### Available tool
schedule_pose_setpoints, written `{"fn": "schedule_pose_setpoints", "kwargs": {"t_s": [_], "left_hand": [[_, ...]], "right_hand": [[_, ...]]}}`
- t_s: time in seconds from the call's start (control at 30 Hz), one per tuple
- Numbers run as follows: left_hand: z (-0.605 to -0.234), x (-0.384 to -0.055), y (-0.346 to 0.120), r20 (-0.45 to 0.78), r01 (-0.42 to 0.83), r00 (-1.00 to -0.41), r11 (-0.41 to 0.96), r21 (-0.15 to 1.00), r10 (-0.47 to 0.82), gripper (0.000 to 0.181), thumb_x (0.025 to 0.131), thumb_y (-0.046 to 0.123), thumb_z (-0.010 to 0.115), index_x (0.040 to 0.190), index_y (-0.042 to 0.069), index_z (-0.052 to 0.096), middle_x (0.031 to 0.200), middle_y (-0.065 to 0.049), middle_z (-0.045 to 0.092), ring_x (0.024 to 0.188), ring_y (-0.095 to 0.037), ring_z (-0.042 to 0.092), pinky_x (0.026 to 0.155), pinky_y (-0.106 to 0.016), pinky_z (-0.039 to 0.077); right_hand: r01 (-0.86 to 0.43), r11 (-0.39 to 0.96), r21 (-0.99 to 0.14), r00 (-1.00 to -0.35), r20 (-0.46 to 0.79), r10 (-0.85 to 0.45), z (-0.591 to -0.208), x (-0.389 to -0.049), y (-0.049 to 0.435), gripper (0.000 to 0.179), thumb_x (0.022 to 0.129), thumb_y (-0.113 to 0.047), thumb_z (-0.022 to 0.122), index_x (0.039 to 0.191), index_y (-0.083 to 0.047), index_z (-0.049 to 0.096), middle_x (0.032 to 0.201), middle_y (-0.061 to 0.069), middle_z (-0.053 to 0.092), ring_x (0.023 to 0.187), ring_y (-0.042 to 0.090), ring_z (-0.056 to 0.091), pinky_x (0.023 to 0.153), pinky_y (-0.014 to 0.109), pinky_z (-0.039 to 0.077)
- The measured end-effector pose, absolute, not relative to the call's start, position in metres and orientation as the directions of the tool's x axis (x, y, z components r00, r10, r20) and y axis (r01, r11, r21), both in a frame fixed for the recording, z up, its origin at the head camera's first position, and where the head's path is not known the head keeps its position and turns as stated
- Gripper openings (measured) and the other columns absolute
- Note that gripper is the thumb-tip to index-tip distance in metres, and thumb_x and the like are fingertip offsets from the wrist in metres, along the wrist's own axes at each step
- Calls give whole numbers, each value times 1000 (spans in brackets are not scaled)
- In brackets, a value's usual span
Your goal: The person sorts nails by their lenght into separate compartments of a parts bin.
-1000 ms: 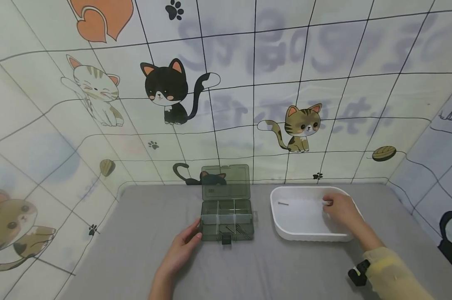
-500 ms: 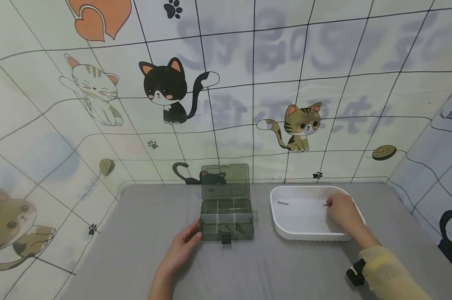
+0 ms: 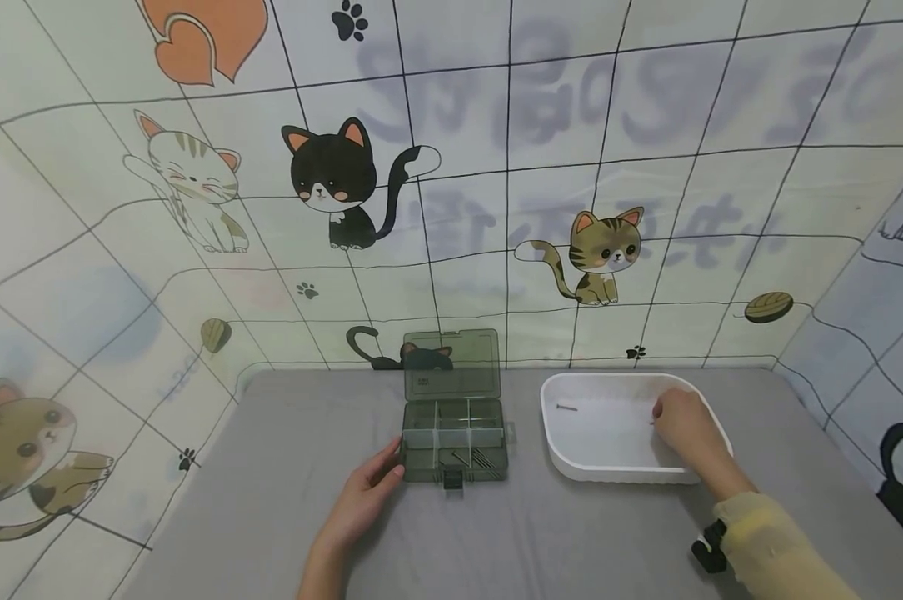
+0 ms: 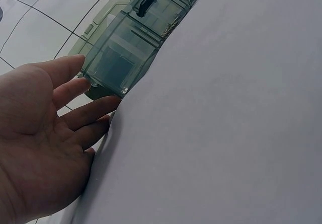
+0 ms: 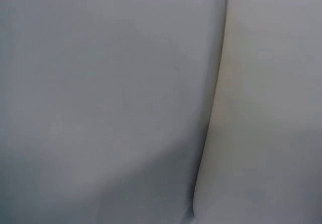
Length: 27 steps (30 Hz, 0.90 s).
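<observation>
A green see-through compartment box (image 3: 455,435) stands with its lid (image 3: 451,364) raised; several screws (image 3: 484,461) lie in its front right compartment. My left hand (image 3: 363,492) rests at the box's left side, thumb and fingers extended. In the left wrist view, the left hand (image 4: 55,118) has its fingertips right at the corner of the box (image 4: 113,63). Over the right part of the white tray (image 3: 601,468), my right hand (image 3: 684,423) has curled fingers pinching a small screw, whose tip barely shows. Another screw (image 3: 566,407) lies at the tray's left.
Grey cloth (image 3: 489,550) covers the table, which meets a cat-patterned curtain (image 3: 466,208) behind the box and tray. A black wrist device (image 3: 710,547) hangs at the right sleeve (image 3: 770,542). Only cloth and sleeve (image 5: 261,93) show in the right wrist view.
My right hand has shifted slightly right within the tray, and its fingers have closed in around the small screw. The left hand and box stay put.
</observation>
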<state>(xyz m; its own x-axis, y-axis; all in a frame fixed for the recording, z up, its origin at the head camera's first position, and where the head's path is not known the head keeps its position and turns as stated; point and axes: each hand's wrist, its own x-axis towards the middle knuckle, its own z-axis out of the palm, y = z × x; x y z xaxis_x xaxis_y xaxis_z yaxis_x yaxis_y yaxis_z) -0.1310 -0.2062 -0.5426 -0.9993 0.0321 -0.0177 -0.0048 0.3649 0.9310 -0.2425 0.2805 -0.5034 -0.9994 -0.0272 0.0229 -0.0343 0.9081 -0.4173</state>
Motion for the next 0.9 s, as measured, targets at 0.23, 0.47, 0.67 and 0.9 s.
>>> {"fn": "schedule_pose_setpoints", "kwargs": {"t_s": [0.23, 0.47, 0.67, 0.9], "left_hand": [[-539, -131, -205, -27, -13, -999, 375, 927, 32, 50, 105, 21, 61, 153, 9, 50, 151, -23, 50, 142, -43, 42, 115, -59, 33], [-540, -132, -206, -23, -11, -999, 372, 928, 28, 50, 105, 20, 61, 153, 10, 50, 152, -22, 49, 143, -42, 42, 115, -58, 34], [-542, -131, -206, -27, -14, -999, 371, 929, 29, 50, 104, 20, 61, 152, 9, 51, 151, -23, 50, 142, -42, 42, 115, -58, 34], [-543, -131, -206, -27, -11, -999, 359, 933, 40, 50, 105, 19, 61, 152, 8, 50, 150, -24, 50, 143, -42, 41, 115, -58, 33]], "right_hand": [[-42, 919, -393, -999, 29, -33, -503, -240, 278, 9, 85, 9, 60, 84, 11, 69, 81, 22, 68, 72, 31, 64, 62, 46, 55], [-52, 925, -376, -999, 7, -53, -502, -239, 275, 11, 87, 7, 62, 90, 10, 72, 87, 23, 69, 77, 33, 65, 67, 49, 55], [-67, 917, -393, -996, -20, -81, -505, -242, 274, 12, 88, 6, 62, 92, 11, 73, 90, 22, 70, 80, 32, 65, 71, 50, 55], [-71, 917, -393, -995, -38, -93, -507, -244, 273, 14, 86, 7, 61, 91, 8, 73, 90, 20, 70, 80, 31, 64, 72, 50, 54]]}}
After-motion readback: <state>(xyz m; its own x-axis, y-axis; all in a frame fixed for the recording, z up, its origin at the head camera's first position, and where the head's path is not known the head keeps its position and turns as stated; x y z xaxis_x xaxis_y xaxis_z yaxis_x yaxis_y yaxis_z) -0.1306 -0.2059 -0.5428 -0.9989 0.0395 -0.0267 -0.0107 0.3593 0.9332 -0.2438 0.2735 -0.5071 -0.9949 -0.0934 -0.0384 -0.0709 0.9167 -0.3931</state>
